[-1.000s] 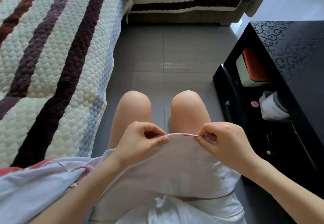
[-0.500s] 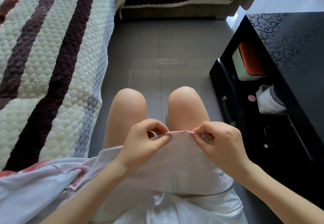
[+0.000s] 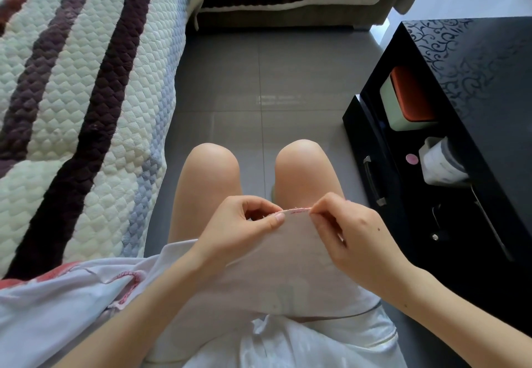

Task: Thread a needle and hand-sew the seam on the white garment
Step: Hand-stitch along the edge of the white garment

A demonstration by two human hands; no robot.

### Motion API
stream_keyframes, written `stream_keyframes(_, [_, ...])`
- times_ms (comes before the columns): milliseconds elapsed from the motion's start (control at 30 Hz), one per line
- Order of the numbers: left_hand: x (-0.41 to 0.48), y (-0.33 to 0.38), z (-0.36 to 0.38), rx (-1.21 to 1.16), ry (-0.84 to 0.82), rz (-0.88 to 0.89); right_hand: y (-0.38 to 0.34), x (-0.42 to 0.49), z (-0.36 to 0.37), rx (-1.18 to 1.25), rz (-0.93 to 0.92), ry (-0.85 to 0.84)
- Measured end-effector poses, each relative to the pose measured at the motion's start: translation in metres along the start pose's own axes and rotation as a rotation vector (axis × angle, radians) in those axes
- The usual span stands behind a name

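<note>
Seam (image 3: pixel 298 210) runs level left to right, pinched taut at either end by left hand (image 3: pixel 239 228) and right hand (image 3: pixel 352 236), both equally near it.

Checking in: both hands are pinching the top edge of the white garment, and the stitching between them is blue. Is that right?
Not quite: the head view shows the stitching is pink, not blue. The left hand and right hand do both pinch the top edge of the white garment, with that stitching between them.
</note>
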State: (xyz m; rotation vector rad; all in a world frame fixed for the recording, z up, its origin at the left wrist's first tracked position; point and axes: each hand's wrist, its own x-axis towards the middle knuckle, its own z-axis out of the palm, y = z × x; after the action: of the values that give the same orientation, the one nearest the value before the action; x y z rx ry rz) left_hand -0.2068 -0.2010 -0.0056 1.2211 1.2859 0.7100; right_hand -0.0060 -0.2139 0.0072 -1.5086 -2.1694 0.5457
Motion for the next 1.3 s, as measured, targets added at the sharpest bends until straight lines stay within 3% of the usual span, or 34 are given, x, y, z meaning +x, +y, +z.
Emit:
stream_keyframes(267, [0.000, -0.002, 0.005, 0.022, 0.039, 0.016, 0.001, 0.000, 0.011, -0.059, 0.095, 0.008])
stream_keyframes(933, [0.000, -0.002, 0.004, 0.023, 0.059, 0.035, 0.001, 0.001, 0.011, -0.036, 0.095, 0.017])
stream_keyframes(1300, [-0.001, -0.003, 0.002, 0.019, -0.008, 0.055, -0.010, 0.005, 0.012, -0.100, 0.047, 0.066])
